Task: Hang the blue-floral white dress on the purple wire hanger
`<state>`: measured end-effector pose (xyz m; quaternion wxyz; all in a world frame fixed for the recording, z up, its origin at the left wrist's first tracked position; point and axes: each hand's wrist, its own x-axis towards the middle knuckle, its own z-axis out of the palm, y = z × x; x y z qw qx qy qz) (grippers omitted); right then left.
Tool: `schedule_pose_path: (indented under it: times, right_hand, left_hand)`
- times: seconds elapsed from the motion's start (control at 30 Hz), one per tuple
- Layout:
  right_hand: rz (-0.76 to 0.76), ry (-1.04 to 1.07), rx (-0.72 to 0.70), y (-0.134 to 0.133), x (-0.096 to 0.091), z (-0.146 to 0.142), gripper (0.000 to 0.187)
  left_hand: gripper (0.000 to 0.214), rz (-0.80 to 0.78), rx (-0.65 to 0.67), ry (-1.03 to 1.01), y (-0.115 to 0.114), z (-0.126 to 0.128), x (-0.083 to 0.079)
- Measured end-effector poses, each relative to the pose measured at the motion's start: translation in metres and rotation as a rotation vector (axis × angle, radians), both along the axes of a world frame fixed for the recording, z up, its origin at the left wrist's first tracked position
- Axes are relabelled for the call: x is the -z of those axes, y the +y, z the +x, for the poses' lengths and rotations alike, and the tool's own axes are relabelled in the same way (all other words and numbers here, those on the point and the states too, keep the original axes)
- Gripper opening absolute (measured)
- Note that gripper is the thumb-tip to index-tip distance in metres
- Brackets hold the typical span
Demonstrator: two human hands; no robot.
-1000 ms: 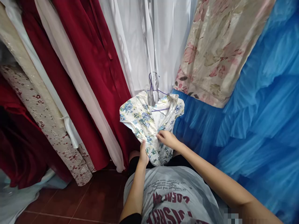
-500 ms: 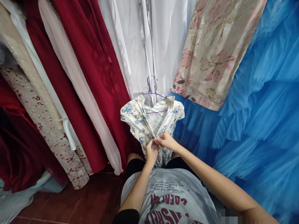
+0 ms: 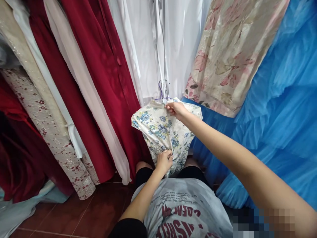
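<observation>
A white dress (image 3: 158, 127) with blue flowers and green leaves hangs in front of me on a purple wire hanger (image 3: 161, 96). At the top of its centre seam, by the collar, my right hand (image 3: 175, 109) is closed in a pinch on the zipper; the small pull is hidden by the fingers. The opening below that hand is drawn together. Lower down, my left hand (image 3: 164, 162) grips the dress's fabric beside the same seam. The dress's lower end goes down between my knees, partly out of sight.
Long red gowns (image 3: 99, 76) and a beige flowered garment (image 3: 56, 138) hang at the left. White fabric (image 3: 143, 49) hangs behind the hanger. A pink-flowered dress (image 3: 223, 66) and a blue ruffled tulle gown (image 3: 279, 109) hang at the right. Below lies a red tiled floor (image 3: 76, 215).
My right hand has moved up from beside my left hand to the collar. The dress's V-shaped opening has closed along the seam. My left hand stays low on the fabric.
</observation>
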<state>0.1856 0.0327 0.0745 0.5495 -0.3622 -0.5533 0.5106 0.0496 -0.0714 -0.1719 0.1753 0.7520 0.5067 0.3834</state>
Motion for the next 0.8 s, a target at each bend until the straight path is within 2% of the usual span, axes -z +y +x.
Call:
schedule_pose_path:
  times: [0.1, 0.17, 0.2, 0.27, 0.33, 0.4, 0.47, 0.53, 0.6, 0.7, 0.8]
  right_hand:
    - [0.042, 0.03, 0.001, -0.005, -0.005, 0.001, 0.013]
    - [0.081, 0.021, -0.001, -0.013, -0.005, 0.004, 0.013]
    - [0.099, 0.006, -0.003, -0.017, -0.004, 0.006, 0.014]
    - [0.129, -0.041, -0.011, -0.024, -0.003, 0.011, 0.019]
    - [0.152, -0.093, -0.026, -0.029, -0.002, 0.015, 0.026]
    - [0.18, -0.143, -0.045, -0.03, -0.002, 0.019, 0.031]
    - [0.219, -0.208, -0.046, -0.028, -0.001, 0.022, 0.031]
    - [0.268, -0.286, 0.0, -0.024, 0.005, 0.024, 0.03]
    - [0.298, -0.336, 0.07, -0.019, 0.014, 0.022, 0.032]
    - [0.307, -0.346, 0.128, -0.011, 0.033, 0.014, 0.033]
    - [0.294, -0.361, 0.13, -0.007, 0.053, 0.006, 0.029]
  left_hand:
    - [0.014, 0.004, 0.068, 0.051, 0.003, -0.008, -0.017]
    - [0.009, 0.042, 0.103, 0.055, 0.01, -0.016, -0.044]
    - [0.009, 0.08, 0.107, 0.043, 0.016, -0.02, -0.063]
    - [0.031, 0.172, 0.066, -0.02, 0.032, -0.025, -0.108]
    - [0.042, 0.377, 0.007, -0.121, 0.05, -0.026, -0.156]
    - [0.041, 0.508, 0.047, -0.107, 0.068, -0.024, -0.197]
    - [0.028, 0.586, 0.109, -0.033, 0.082, -0.022, -0.224]
    - [0.021, 0.622, 0.141, 0.052, 0.09, -0.02, -0.236]
    - [0.02, 0.638, 0.144, 0.095, 0.091, -0.018, -0.237]
    - [0.016, 0.653, 0.096, 0.02, 0.087, -0.014, -0.23]
    - [0.012, 0.687, -0.02, -0.099, 0.087, -0.016, -0.23]
